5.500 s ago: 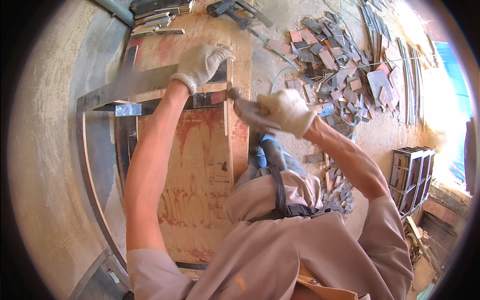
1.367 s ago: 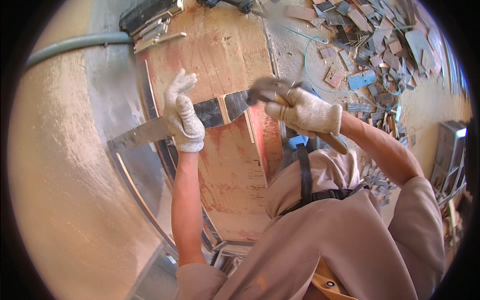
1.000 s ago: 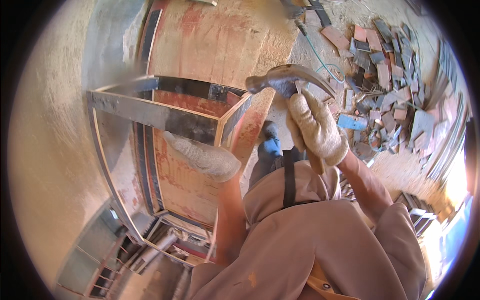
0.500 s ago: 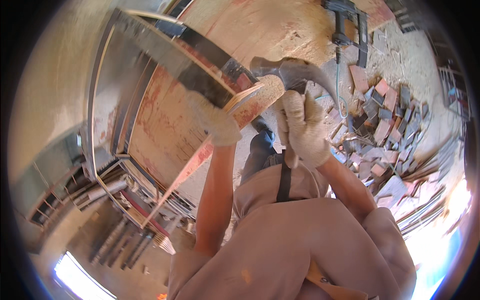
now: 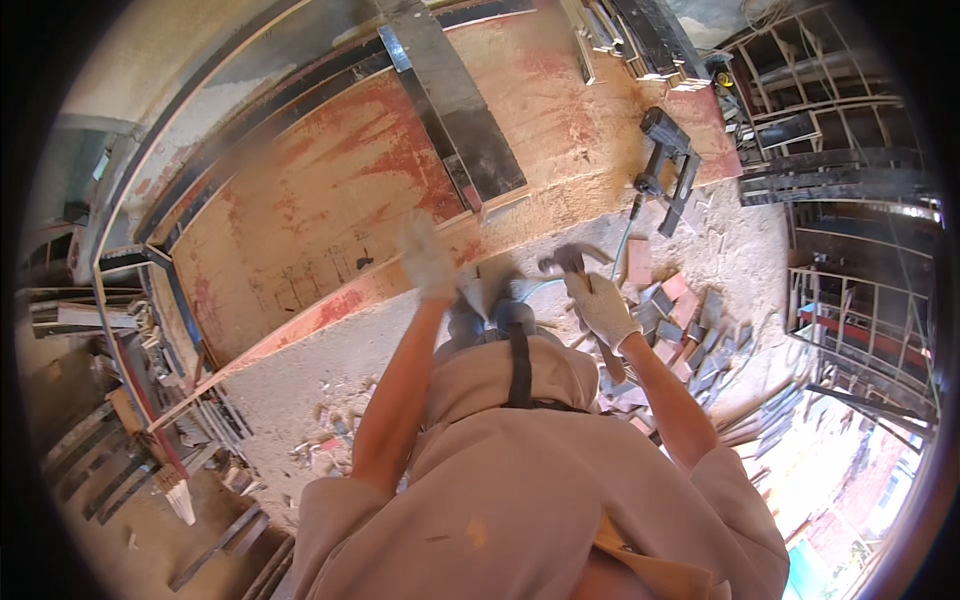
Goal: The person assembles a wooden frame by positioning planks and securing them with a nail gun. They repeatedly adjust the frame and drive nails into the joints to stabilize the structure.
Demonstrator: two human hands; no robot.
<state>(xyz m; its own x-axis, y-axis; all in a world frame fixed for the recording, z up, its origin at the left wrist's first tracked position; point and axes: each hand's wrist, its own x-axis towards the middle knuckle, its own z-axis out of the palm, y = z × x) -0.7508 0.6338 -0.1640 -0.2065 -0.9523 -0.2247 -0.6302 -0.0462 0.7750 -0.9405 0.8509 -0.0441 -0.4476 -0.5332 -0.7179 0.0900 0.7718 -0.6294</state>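
Note:
My right hand [image 5: 603, 312], in a pale work glove, is closed round the handle of a claw hammer [image 5: 572, 260] just below its head. The handle's lower end sticks out beneath my fist. My left hand [image 5: 427, 262], gloved too, is over the front edge of a red-stained wooden worktop [image 5: 330, 190]. Its fingers look stretched out, though motion blurs them, and nothing shows in them. Ahead of it a wide dark board [image 5: 470, 130] lies across the worktop, with a narrower dark strip [image 5: 425, 115] along its left side.
A black nail gun [image 5: 668, 165] with a pale blue hose lies at the worktop's right end. Wood offcuts [image 5: 690, 320] are heaped on the floor to my right. Stacked dark boards [image 5: 650, 40] stand at the far right, and slatted racks [image 5: 850, 190] line the right side.
My left hand has let go of the dark board's near end, and the board now appears farther off, lying on the worktop. My right hand has lowered the hammer away from the board.

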